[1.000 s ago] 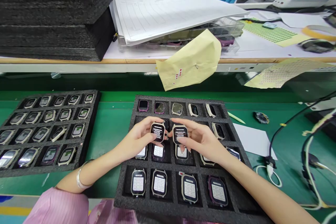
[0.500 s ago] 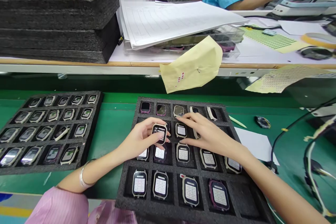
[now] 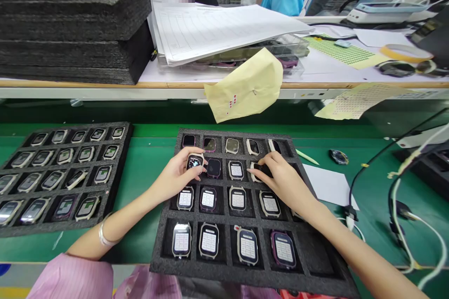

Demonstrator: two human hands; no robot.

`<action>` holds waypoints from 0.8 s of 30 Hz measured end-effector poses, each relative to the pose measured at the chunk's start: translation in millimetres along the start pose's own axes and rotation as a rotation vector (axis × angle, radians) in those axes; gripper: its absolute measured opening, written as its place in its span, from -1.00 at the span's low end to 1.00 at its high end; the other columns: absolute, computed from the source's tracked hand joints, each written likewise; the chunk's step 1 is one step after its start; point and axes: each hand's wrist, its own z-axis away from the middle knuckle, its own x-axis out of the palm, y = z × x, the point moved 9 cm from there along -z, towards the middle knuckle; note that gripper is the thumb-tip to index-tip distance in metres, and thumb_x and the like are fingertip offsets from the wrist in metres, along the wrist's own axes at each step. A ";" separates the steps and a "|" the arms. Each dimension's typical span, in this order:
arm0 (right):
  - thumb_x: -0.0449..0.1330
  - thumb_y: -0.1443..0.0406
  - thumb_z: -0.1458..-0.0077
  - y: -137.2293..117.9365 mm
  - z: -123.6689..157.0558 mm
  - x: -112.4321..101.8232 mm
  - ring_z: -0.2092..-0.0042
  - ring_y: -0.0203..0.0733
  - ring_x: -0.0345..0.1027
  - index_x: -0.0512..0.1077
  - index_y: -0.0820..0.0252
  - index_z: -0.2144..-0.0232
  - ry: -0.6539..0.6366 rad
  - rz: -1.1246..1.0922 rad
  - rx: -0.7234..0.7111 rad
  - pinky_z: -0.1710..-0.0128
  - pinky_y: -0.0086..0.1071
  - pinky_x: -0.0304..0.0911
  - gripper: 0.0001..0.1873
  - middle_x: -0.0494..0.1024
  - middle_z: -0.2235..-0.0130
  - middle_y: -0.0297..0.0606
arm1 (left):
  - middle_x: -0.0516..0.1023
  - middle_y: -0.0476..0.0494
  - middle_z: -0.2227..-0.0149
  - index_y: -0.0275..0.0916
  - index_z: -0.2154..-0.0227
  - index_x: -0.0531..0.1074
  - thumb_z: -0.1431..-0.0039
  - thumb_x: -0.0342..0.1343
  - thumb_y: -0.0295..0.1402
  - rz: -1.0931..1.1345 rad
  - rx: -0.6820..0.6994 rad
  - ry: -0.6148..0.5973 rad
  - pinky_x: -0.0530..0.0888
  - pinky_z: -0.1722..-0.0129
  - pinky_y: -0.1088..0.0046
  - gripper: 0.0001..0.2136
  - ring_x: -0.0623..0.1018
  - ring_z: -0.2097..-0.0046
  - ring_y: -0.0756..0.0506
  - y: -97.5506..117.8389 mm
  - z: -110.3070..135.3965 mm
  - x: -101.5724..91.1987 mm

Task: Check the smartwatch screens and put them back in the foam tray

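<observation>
My left hand (image 3: 178, 170) is closed round a pale-framed smartwatch (image 3: 195, 162) whose dark screen shows a lit watch face. It is at the left end of the second row of a black foam tray (image 3: 224, 274). My right hand (image 3: 280, 175) has its fingertips on the edges of another pale smartwatch (image 3: 257, 174), which sits in a slot of that row and is partly covered by the fingers. A dark-screened purple watch (image 3: 213, 168) and a pale watch with a white list on its screen (image 3: 236, 170) lie between my hands. Several watches in the nearer rows show similar lists.
At left lies a second foam tray (image 3: 117, 168) of watches. Black foam trays (image 3: 70, 32) are stacked on the shelf beside papers (image 3: 224, 28). Yellow paper (image 3: 245, 88) hangs over the shelf edge. Cables (image 3: 393, 187) run at right. Other people are behind the shelf.
My left hand has moved left with its watch, whose screen changed from a list to a watch face. My right hand has moved onto the watch in the fourth column. The view shifted slightly.
</observation>
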 end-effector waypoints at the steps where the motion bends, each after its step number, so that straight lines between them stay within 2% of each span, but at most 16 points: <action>1: 0.02 -0.03 -0.26 0.8 0.3 -1.2 0.29 0.08 0.43 0.34 0.18 0.36 0.007 -0.008 0.035 0.27 -0.13 0.33 -0.59 0.42 0.28 -0.05 | 0.52 -0.14 0.20 -0.23 0.06 0.36 -0.15 0.17 -0.41 0.000 0.006 -0.006 0.53 0.34 0.46 -0.72 0.56 0.20 -0.09 1.5 -0.2 3.0; 5: 0.20 0.01 -0.16 5.4 2.2 1.1 0.52 -0.11 0.31 0.26 0.13 0.25 -0.103 -0.134 0.122 0.51 -0.33 0.16 -0.65 0.38 0.50 -0.35 | 0.51 -0.14 0.20 -0.22 0.06 0.37 -0.16 0.18 -0.39 0.011 0.024 -0.042 0.53 0.33 0.43 -0.72 0.56 0.19 -0.10 7.8 -0.2 16.6; 8: 0.22 0.06 -0.14 4.2 2.1 2.0 0.57 -0.20 0.21 0.29 0.14 0.14 -0.182 -0.293 0.097 0.55 -0.38 0.08 -0.64 0.29 0.58 -0.48 | 0.51 -0.15 0.22 -0.24 0.07 0.37 -0.15 0.18 -0.38 0.038 0.006 -0.057 0.52 0.34 0.43 -0.72 0.55 0.21 -0.10 9.1 -1.3 22.2; 10: 0.24 0.04 -0.11 4.2 -1.0 -3.0 0.56 -0.22 0.20 0.34 0.18 0.06 -0.162 -0.381 0.100 0.55 -0.39 0.09 -0.55 0.29 0.57 -0.47 | 0.52 -0.16 0.24 -0.25 0.09 0.38 -0.14 0.20 -0.36 0.062 -0.021 -0.048 0.52 0.37 0.43 -0.72 0.55 0.23 -0.11 8.6 -3.2 23.0; 12: 0.27 0.02 -0.07 2.1 -5.8 -8.3 0.53 -0.23 0.23 0.40 0.21 0.06 -0.137 -0.480 0.133 0.54 -0.38 0.14 -0.51 0.35 0.52 -0.40 | 0.53 -0.17 0.26 -0.26 0.10 0.38 -0.13 0.20 -0.35 0.085 -0.043 -0.029 0.51 0.39 0.43 -0.72 0.56 0.25 -0.11 9.0 -5.9 23.5; 14: 0.28 0.03 -0.07 -8.5 -12.0 -11.9 0.42 -0.19 0.34 0.45 0.20 0.19 -0.147 -0.652 0.148 0.46 -0.37 0.26 -0.61 0.46 0.42 -0.29 | 0.52 -0.15 0.27 -0.26 0.11 0.38 -0.12 0.21 -0.36 0.106 -0.046 -0.016 0.49 0.42 0.46 -0.73 0.56 0.27 -0.10 11.9 -8.8 25.8; 16: 0.27 0.08 -0.12 -24.2 -19.0 -16.3 0.27 -0.14 0.44 0.38 0.17 0.29 -0.152 -0.896 0.148 0.34 -0.34 0.37 -0.71 0.54 0.26 -0.20 | 0.51 -0.12 0.28 -0.25 0.12 0.38 -0.10 0.22 -0.39 0.122 -0.030 -0.021 0.47 0.43 0.50 -0.72 0.55 0.29 -0.07 16.8 -11.6 30.7; 17: 0.26 0.11 -0.15 -31.7 -22.2 -17.8 0.25 -0.13 0.48 0.33 0.15 0.29 -0.153 -1.020 0.151 0.34 -0.34 0.40 -0.73 0.55 0.20 -0.18 | 0.50 -0.10 0.29 -0.25 0.12 0.38 -0.09 0.23 -0.41 0.126 -0.020 -0.027 0.46 0.44 0.51 -0.72 0.55 0.30 -0.06 19.1 -12.8 33.5; 19: 0.25 0.14 -0.17 -43.1 -27.3 -15.9 0.40 -0.19 0.50 0.28 0.14 0.22 -0.174 -1.215 0.170 0.53 -0.41 0.39 -0.72 0.58 0.19 -0.16 | 0.49 -0.07 0.31 -0.24 0.12 0.38 -0.06 0.24 -0.43 0.125 -0.010 -0.039 0.44 0.46 0.53 -0.70 0.53 0.32 -0.04 22.2 -14.5 38.4; 21: 0.26 0.16 -0.17 -48.1 -30.2 -8.7 0.60 -0.32 0.38 0.28 0.17 0.09 -0.210 -1.318 0.197 0.74 -0.52 0.21 -0.66 0.60 0.23 -0.15 | 0.46 -0.04 0.33 -0.24 0.12 0.36 -0.04 0.25 -0.46 0.117 -0.005 -0.045 0.42 0.48 0.54 -0.68 0.50 0.34 -0.03 23.1 -15.7 40.7; 22: 0.27 0.17 -0.15 -47.7 -31.3 -5.0 0.66 -0.37 0.31 0.30 0.20 0.05 -0.216 -1.336 0.208 0.78 -0.54 0.14 -0.61 0.60 0.28 -0.16 | 0.45 -0.03 0.34 -0.24 0.12 0.36 -0.04 0.24 -0.47 0.113 -0.006 -0.048 0.42 0.49 0.55 -0.68 0.49 0.35 -0.02 22.7 -16.3 41.0; 24: 0.31 0.19 -0.11 -43.7 -32.9 1.9 0.67 -0.39 0.28 0.36 0.26 0.04 -0.215 -1.346 0.225 0.76 -0.56 0.14 -0.58 0.59 0.39 -0.21 | 0.43 -0.03 0.35 -0.24 0.12 0.35 -0.05 0.23 -0.46 0.106 -0.014 -0.051 0.40 0.51 0.57 -0.68 0.47 0.35 -0.02 21.0 -18.2 40.2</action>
